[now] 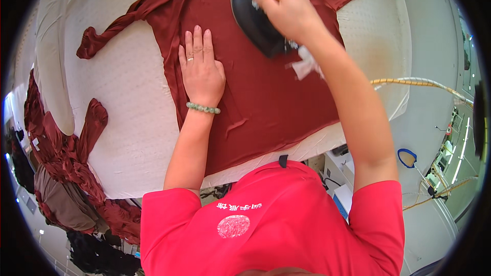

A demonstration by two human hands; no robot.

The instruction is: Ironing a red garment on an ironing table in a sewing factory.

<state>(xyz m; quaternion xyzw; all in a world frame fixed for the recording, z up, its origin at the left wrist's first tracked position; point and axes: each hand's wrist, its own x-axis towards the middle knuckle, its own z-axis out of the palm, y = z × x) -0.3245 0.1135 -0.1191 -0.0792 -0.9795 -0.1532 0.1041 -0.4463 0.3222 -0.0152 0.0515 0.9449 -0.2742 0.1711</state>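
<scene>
A dark red long-sleeved garment (271,107) lies spread on a white padded ironing table (128,84), its sleeves stretching out to both far sides. My left hand (203,74) rests flat on the left part of the cloth, fingers stretched out. Farther off, my right hand (294,15) is closed round the wooden handle of a black iron (255,25). Whether the iron touches the cloth or hovers just over it, I cannot tell. A white scrap of cloth (306,65) shows beside the iron, under my right forearm, blurred. Small creases run through the fabric right of my left wrist.
A narrow padded sleeve board (53,66) stands at the left. More dark red garments (64,153) hang over the table's left edge, with a brown cloth (61,199) below. At the right, a wrapped hose (409,83) runs from near my arm toward the wall side.
</scene>
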